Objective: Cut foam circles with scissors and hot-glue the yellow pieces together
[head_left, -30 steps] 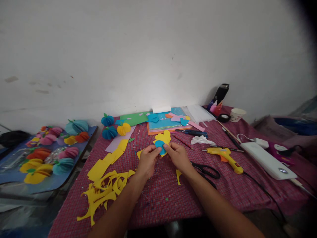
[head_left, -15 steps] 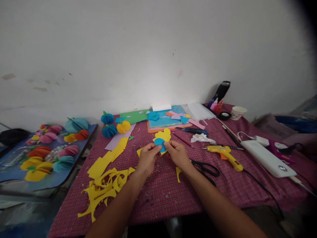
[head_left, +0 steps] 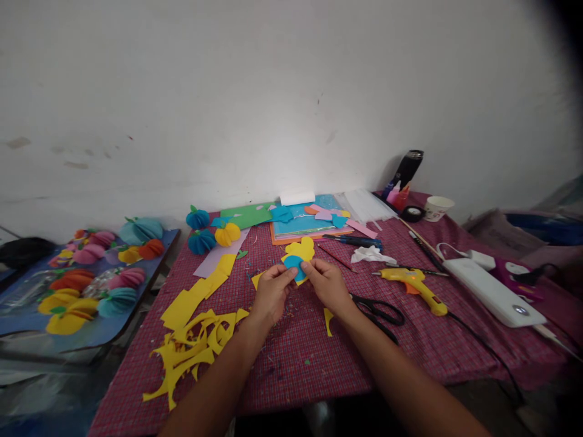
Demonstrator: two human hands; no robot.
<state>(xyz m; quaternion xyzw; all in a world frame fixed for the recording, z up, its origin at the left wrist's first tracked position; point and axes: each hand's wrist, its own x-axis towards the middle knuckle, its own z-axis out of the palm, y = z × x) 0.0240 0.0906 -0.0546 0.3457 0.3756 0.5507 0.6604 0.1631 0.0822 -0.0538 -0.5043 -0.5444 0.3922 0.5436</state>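
Between my fingertips is a blue paper circle (head_left: 294, 263), held up over the middle of the table. My left hand (head_left: 275, 290) pinches its left side and my right hand (head_left: 326, 283) its right side. Just beyond it lie several yellow paper circles (head_left: 302, 247), partly hidden by the blue one. Some yellow shows at the lower edge of the blue circle; I cannot tell whether that piece is held too. Black scissors (head_left: 380, 311) lie beside my right forearm, with their blades hidden under it. A small yellow offcut (head_left: 328, 321) is between my forearms.
Yellow scraps (head_left: 195, 346) and yellow sheets (head_left: 184, 306) spread left. A yellow glue gun (head_left: 416, 286), white power bank (head_left: 496, 292) and paper cup (head_left: 438, 207) stand right. Paper pumpkins (head_left: 200, 241) sit at the back left, more on a blue side table (head_left: 159, 258). Coloured sheets (head_left: 296, 226) lie behind.
The view has shifted very slightly. Both hands keep the blue circle in almost the same place, and nothing on the table has visibly moved.
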